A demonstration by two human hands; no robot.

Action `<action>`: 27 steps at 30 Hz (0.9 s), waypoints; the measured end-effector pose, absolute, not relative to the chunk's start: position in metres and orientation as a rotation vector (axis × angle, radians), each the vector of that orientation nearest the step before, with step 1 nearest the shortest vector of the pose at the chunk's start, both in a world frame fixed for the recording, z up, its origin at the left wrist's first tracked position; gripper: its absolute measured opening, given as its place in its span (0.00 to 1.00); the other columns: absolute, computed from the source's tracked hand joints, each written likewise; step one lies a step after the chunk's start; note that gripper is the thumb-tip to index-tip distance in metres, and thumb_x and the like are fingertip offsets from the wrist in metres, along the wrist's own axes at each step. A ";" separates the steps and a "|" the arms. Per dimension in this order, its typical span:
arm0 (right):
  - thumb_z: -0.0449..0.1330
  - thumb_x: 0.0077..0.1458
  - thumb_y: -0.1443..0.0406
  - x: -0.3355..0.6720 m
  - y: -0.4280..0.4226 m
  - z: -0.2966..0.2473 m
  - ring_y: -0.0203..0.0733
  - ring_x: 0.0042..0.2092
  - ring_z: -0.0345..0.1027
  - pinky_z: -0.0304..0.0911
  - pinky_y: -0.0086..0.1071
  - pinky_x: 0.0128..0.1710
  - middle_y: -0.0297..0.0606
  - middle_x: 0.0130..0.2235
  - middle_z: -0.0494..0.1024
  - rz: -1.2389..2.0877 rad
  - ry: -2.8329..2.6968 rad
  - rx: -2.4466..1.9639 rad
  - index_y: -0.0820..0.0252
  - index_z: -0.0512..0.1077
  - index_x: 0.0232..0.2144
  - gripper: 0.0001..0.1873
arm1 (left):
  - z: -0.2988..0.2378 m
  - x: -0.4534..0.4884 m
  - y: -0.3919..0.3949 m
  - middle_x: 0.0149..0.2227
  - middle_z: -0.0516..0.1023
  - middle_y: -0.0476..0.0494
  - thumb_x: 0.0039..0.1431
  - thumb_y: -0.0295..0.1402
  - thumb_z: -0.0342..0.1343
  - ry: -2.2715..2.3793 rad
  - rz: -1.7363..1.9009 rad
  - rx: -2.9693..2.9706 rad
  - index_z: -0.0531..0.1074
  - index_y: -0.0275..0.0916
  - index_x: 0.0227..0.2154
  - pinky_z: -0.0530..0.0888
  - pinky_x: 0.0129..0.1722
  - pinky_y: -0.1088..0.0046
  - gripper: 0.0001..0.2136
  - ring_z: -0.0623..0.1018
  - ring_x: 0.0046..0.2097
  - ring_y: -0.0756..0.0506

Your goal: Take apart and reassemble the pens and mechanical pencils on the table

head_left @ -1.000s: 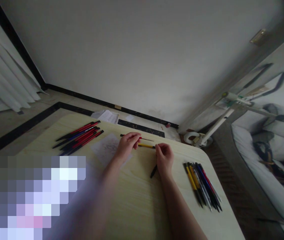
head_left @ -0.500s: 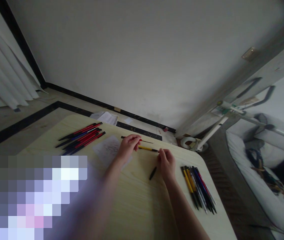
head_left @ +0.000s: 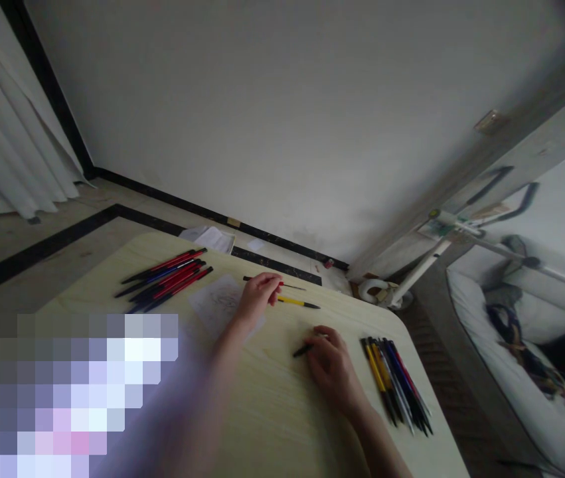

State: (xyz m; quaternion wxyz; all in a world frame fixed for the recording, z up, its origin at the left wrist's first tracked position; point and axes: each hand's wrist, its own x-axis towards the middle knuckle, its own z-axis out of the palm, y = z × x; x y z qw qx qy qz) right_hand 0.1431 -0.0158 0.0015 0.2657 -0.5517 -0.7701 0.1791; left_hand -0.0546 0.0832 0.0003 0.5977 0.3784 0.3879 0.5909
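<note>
My left hand point(head_left: 259, 293) is closed on the rear end of a yellow pen point(head_left: 296, 302), which points right with its dark tip free. A thin red pen refill point(head_left: 289, 286) lies just behind the fingers. My right hand point(head_left: 329, 362) rests lower on the pale wooden table point(head_left: 272, 411), fingers curled at a small black pen part point(head_left: 303, 349); whether it grips that part is unclear.
A bundle of red, blue and black pens point(head_left: 165, 279) lies at the far left. A second row of yellow, black, blue and red pens point(head_left: 394, 382) lies near the right table edge. A sheet of paper point(head_left: 217, 305) sits under my left wrist. A blurred patch covers the lower left.
My right hand let go of the yellow pen's tip and dropped back toward me onto the black pen part. The left hand stayed put, holding the yellow pen.
</note>
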 end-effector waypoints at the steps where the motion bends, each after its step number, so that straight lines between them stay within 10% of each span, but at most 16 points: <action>1: 0.54 0.47 0.68 0.142 -0.015 0.001 0.47 0.47 0.60 0.56 0.43 0.47 0.42 0.47 0.64 0.480 -2.063 -1.497 0.54 0.71 0.35 0.11 | 0.000 -0.055 0.083 0.23 0.71 0.46 0.46 0.38 0.55 0.896 1.375 0.880 0.71 0.33 0.31 0.62 0.19 0.79 0.12 0.66 0.20 0.55; 27: 0.61 0.41 0.57 0.126 0.050 -0.011 0.33 0.25 0.62 0.58 0.29 0.26 0.33 0.24 0.70 0.874 -0.933 -1.222 0.62 0.72 0.34 0.17 | 0.004 -0.052 0.083 0.24 0.71 0.48 0.46 0.38 0.56 0.979 1.297 0.949 0.70 0.35 0.34 0.63 0.20 0.78 0.13 0.67 0.21 0.54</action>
